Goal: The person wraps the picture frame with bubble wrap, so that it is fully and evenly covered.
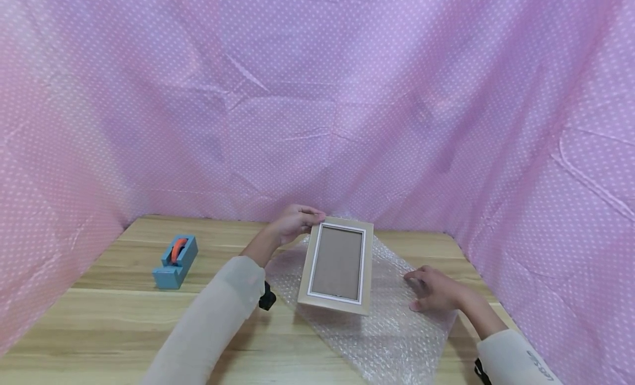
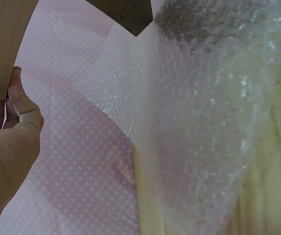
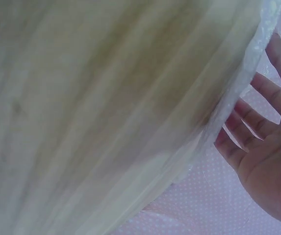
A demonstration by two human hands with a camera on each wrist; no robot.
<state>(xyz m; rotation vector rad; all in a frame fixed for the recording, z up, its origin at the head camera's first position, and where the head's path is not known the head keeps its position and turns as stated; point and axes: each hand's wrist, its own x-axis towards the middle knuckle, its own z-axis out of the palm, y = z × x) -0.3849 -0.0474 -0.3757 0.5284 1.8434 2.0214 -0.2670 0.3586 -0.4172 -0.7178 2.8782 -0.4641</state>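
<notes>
A light wooden picture frame [image 1: 366, 269] with a white inner border and a brown-grey middle is tilted up over a sheet of bubble wrap [image 1: 392, 341]. My left hand [image 1: 294, 222] pinches the frame's upper left corner; in the left wrist view, thumb and fingers stand on both sides of the wooden edge [image 2: 5, 44]. On the right part of the bubble wrap is my right hand [image 1: 436, 290], palm down with loosely bent fingers. The right wrist view shows its fingers [image 3: 270, 90] spread and touching the edge of the wrap [image 3: 245, 73], gripping nothing.
A blue tape dispenser [image 1: 186, 258] with an orange wheel stands on the left of the wooden table [image 1: 99, 330]. Pink dotted cloth [image 1: 317, 109] hangs behind the table and along both sides.
</notes>
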